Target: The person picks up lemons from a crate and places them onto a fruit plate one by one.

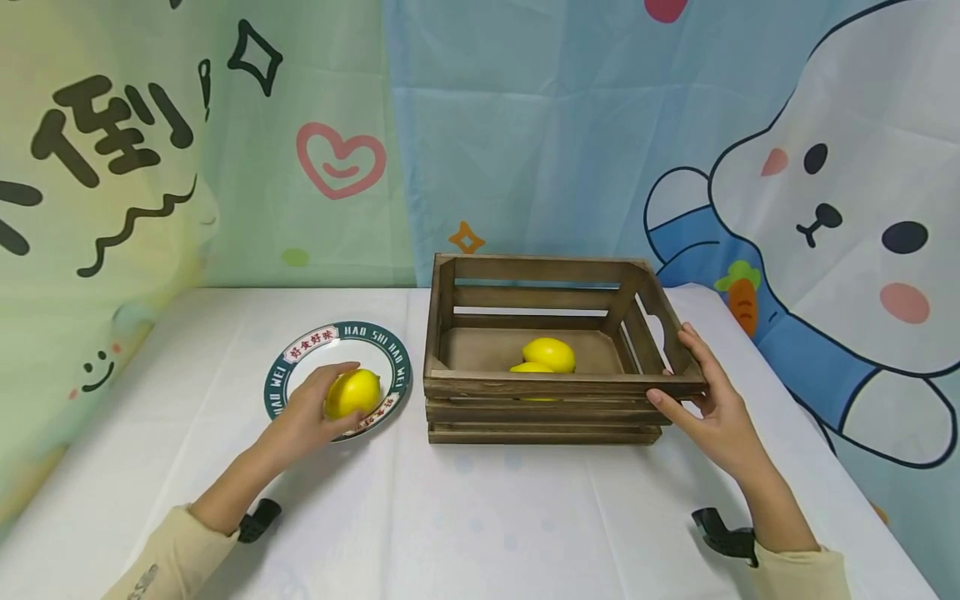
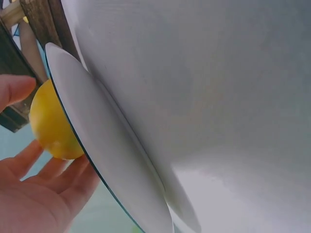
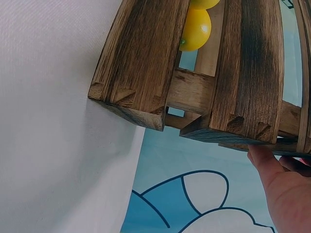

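On the plate [image 1: 276, 385], white with a green lettered rim, lies a lemon [image 1: 352, 393]; the left hand [image 1: 311, 410] curls its thumb and fingers around it. In the left wrist view the lemon [image 2: 51, 121] shows between the thumb and fingers of the left hand [image 2: 43, 189], above the tilted-looking plate [image 2: 107, 141]. The right hand [image 1: 716, 408] holds the right end of a slatted wooden crate [image 1: 540, 385], thumb at the front corner. Inside the crate are two lemons [image 1: 553, 354]. The right wrist view shows the right hand [image 3: 286, 189] touching the crate [image 3: 248, 73].
A white cloth [image 1: 480, 517] covers the table. Behind it hangs a printed curtain [image 1: 525, 133] with a cartoon figure at the right. The crate stands just right of the plate. Black wrist devices [image 1: 258, 521] are on both forearms.
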Tool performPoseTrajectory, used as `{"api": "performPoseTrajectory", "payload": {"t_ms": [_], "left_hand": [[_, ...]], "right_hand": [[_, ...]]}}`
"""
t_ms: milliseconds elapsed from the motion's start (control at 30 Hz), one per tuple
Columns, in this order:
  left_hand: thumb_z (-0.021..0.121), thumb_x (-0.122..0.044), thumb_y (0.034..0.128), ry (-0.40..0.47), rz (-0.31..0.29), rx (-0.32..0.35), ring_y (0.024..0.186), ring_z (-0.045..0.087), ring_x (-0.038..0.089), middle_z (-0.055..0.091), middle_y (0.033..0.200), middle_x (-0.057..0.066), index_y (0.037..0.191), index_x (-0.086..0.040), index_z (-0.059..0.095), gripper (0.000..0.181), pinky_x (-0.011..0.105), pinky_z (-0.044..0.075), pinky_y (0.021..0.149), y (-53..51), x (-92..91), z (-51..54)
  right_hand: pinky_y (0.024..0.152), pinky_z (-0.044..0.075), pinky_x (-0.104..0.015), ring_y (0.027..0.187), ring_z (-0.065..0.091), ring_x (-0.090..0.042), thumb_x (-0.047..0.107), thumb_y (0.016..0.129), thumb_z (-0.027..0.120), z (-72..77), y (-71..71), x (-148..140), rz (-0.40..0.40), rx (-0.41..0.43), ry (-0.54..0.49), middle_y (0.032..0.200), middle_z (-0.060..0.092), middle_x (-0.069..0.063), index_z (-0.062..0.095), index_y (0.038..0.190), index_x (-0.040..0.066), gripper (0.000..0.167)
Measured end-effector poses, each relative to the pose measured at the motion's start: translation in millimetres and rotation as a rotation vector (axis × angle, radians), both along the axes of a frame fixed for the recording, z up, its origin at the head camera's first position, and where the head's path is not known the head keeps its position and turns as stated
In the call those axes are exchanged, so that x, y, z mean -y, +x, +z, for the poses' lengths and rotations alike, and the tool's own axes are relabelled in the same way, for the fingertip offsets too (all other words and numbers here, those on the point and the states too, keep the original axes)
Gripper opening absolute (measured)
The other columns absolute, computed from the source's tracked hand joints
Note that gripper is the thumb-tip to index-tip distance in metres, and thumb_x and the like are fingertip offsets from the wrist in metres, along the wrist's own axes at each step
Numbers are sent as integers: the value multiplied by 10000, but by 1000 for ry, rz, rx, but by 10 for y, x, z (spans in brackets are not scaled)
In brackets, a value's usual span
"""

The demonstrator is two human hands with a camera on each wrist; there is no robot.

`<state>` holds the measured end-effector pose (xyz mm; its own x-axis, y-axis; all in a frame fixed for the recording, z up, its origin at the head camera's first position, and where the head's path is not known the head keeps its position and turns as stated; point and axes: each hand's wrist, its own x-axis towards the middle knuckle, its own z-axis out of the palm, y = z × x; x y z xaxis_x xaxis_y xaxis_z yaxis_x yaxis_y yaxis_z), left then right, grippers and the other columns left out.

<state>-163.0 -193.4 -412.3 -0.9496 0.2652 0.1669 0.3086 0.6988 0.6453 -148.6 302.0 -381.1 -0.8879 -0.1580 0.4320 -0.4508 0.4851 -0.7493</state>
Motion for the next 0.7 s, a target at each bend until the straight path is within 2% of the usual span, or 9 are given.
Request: {"api": "performPoseTrajectory", "payload": {"t_ms": [200,367,500,700], "left_hand": [[713,-49,853,34,-9,-71,1154,516,375,527,1323,208,1333,-6,515,521,553,482,943,-2,18,50],[711,-59,862,23,-13,-96,1164,517,366,527,1327,192,1326,-19,525,501,543,487,937,-5,20,73],[710,-45,857,31,-10,-121,1174,523,374,526,1333,193,1332,-13,520,513,545,490,927,7,26,82],[712,-43,847,32,-41,-212,1150,546,352,547,1302,169,1322,-22,520,513,513,510,883,3,27,143]], "right_hand": [[907,384,-28,1335,334,30,-111,815,699,-6,2,-7,-19,5,14,1632,137,-67,228,1556,108,905],[909,377,-26,1370,315,-12,-108,818,698,-7,-3,-14,-21,6,17,1633,136,-26,224,1557,108,904],[909,377,-25,1365,314,5,-109,818,697,-9,-6,-13,-14,3,17,1633,132,-63,219,1558,103,906],[913,379,-26,1348,330,18,-105,819,699,-16,0,-11,-12,6,16,1634,129,-57,218,1558,107,908]]}}
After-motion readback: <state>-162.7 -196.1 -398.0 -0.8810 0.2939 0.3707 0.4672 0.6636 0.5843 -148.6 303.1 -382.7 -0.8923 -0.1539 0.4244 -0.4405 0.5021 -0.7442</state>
